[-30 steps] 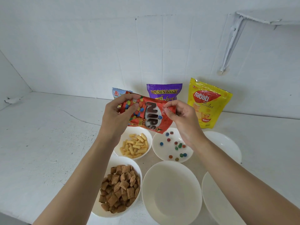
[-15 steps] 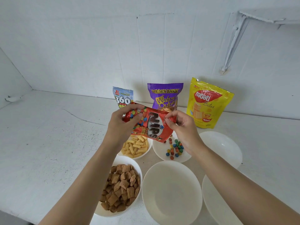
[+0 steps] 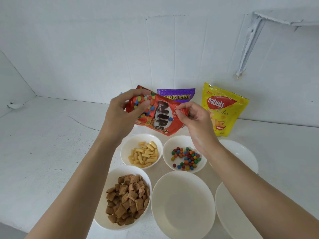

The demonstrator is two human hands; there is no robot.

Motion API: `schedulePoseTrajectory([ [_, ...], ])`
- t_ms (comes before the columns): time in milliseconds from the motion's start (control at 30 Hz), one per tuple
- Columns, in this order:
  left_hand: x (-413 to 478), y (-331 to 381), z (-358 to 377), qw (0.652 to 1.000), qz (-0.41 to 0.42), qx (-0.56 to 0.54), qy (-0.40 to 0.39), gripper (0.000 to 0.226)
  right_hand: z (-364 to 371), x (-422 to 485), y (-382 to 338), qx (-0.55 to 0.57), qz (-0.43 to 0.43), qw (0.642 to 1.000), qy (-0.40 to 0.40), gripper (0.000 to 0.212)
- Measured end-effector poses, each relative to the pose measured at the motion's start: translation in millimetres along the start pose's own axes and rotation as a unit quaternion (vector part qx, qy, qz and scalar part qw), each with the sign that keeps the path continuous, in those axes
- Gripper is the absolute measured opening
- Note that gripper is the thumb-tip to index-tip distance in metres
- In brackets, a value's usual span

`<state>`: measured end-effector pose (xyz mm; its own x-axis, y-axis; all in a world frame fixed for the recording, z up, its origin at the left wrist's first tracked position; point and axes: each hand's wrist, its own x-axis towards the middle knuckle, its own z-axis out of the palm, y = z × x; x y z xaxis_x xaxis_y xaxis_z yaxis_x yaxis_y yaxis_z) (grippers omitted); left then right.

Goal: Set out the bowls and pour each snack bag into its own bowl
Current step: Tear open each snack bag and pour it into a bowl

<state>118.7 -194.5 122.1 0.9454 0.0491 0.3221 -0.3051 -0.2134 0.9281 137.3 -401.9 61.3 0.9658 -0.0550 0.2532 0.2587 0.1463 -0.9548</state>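
Tilting red Nips bag (image 3: pixel 160 116) — long axis sideways, both hands (image 3: pixel 120 114) gripping

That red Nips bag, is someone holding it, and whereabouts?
Yes. The left hand grips the red Nips bag at its upper left end, and the right hand pinches its right edge.

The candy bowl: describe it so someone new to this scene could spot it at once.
Start at the yellow Nabati bag standing against the back wall, then drop to the white bowls in front. The candy bowl is in the far row, under the right hand. It alone holds small round multicoloured candies.
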Motion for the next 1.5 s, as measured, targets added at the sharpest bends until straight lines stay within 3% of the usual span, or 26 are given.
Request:
schedulePoseTrajectory([
  [233, 5, 7, -14, 0.993, 0.011, 0.078, -0.087, 0.019, 1, -5, 7, 0.008, 0.004, 1.0, 0.009, 0.007],
  [567, -1, -10, -2, 0.992, -0.016, 0.047, -0.114, 0.023, -9, -12, 30, -0.029, 0.035, 0.999, 0.029, 0.012],
  [867, 6, 5, -3, 0.989, 0.065, 0.064, -0.117, 0.025, -8, -5, 9, 0.032, 0.005, 0.998, 0.046, 0.007],
  [1000, 10, 12, -9, 0.982, 0.072, 0.063, -0.164, 0.034, -9, -3, 6, 0.064, 0.013, 0.997, 0.048, 0.008],
  [1200, 9, 2, -7, 0.984, 0.053, 0.059, -0.157, 0.023, -14, -8, 20, 0.041, 0.024, 0.997, 0.054, 0.007],
  [1500, -11, -36, 7, 0.985, -0.009, 0.119, -0.122, 0.026, -21, -24, 51, 0.01, 0.151, 0.987, 0.045, 0.019],
])
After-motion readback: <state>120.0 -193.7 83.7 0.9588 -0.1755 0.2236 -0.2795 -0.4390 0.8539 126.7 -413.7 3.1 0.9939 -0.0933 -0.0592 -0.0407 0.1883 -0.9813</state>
